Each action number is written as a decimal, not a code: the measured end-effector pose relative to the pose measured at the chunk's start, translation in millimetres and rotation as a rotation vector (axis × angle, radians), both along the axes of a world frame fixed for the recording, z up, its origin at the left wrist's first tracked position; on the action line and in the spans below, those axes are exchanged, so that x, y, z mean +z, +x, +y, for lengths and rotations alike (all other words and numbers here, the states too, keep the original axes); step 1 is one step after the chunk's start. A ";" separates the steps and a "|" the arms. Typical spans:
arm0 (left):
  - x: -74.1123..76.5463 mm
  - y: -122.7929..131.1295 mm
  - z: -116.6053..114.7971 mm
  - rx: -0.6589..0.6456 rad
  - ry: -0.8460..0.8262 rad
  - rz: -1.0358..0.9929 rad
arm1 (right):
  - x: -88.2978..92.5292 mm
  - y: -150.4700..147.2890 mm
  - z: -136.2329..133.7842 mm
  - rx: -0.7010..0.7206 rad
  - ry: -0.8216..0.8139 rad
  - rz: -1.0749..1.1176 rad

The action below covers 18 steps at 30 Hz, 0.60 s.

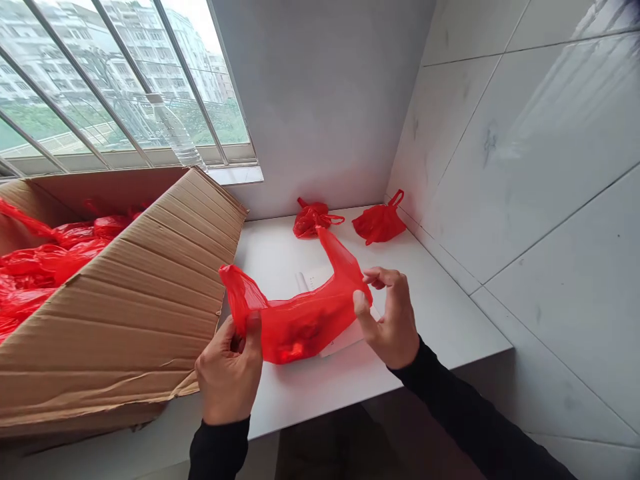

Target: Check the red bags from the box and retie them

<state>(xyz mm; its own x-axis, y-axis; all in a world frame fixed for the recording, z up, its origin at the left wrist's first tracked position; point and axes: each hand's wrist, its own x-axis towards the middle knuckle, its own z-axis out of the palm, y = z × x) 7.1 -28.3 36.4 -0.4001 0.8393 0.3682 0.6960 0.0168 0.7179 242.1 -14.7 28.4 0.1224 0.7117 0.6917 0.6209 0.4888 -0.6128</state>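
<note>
A thin red plastic bag (305,313) with two loop handles is stretched between my hands above the white countertop. Something small and red shows dimly through its lower part, too blurred to name. My left hand (231,367) pinches the bag's left side below one handle, thumb in front. At the bag's right edge, my right hand (393,320) has the plastic lightly between thumb and fingertips. Behind and under the bag lies a white printed sheet or booklet (345,340), mostly covered. A pen-like clear object (301,282) lies beside it, partly hidden.
A cardboard box (165,280) full of red plastic bags (60,257) stands at left, its flap leaning toward the counter (440,320). Two filled red bags (313,220) (380,221) sit at the back wall. A clear bottle (175,130) stands by the barred window; tiled wall at right.
</note>
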 end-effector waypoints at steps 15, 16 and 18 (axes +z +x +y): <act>-0.4 14.5 -12.0 -0.268 -0.062 -0.783 | 5.7 -22.1 -18.4 0.288 -0.630 -0.828; 0.3 16.2 -12.9 -0.256 -0.054 -0.882 | 7.7 -22.8 -19.6 0.270 -0.684 -0.834; 1.9 18.3 -14.4 -0.250 -0.071 -1.078 | 11.9 -25.5 -20.2 0.228 -0.757 -0.843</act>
<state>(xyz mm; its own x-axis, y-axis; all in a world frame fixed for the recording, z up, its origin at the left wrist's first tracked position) 25.3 -42.7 38.3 -0.2986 0.9464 -0.1234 -0.3037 0.0284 0.9523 216.5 -34.8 40.3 -0.3598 0.9252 -0.1207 0.9167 0.3265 -0.2301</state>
